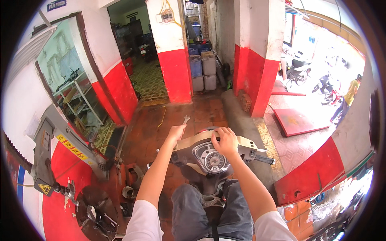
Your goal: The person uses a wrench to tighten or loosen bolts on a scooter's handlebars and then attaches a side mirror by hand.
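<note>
I straddle a scooter; its handlebar cover is cream on top and dark below, around a round speedometer. My left hand is closed around an open-ended wrench, whose jaw sticks up past the fist, just beyond the cover's left part. My right hand lies over the top of the cover, above the speedometer, its fingers curled over the far edge. What those fingertips touch is hidden. The right handlebar grip is free of any hand.
A tyre-changing machine stands at the left, tools lying on its round table. Red-and-white pillars rise ahead. Stacked plastic cans fill a recess. At the right are a red ramp plate, parked motorbikes and a person in yellow.
</note>
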A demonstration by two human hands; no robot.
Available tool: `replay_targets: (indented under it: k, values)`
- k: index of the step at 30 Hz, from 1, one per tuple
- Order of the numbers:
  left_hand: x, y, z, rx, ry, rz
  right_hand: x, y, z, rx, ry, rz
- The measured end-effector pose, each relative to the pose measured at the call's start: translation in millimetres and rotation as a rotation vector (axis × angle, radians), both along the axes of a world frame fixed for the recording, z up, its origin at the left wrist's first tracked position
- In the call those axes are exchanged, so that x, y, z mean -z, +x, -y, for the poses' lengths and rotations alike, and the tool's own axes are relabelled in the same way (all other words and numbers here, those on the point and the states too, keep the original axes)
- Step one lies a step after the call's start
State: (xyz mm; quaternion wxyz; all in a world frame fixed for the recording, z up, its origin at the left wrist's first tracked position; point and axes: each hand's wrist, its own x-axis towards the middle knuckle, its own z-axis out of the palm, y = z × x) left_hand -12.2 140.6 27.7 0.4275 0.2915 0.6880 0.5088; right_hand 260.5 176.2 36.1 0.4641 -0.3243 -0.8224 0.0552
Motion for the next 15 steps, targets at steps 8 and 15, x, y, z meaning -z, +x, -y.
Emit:
replay_targets:
  k: [8,15]
  values:
    - [26.2,-51.9,25.1,-0.412,0.312,0.781,2.1,-1.0,0.2,-0.003,-0.001,-0.020]
    - [42.0,-25.9,115.7,-0.519,0.723,0.660,3.3,-6.1,2.4,0.010,0.011,-0.007]
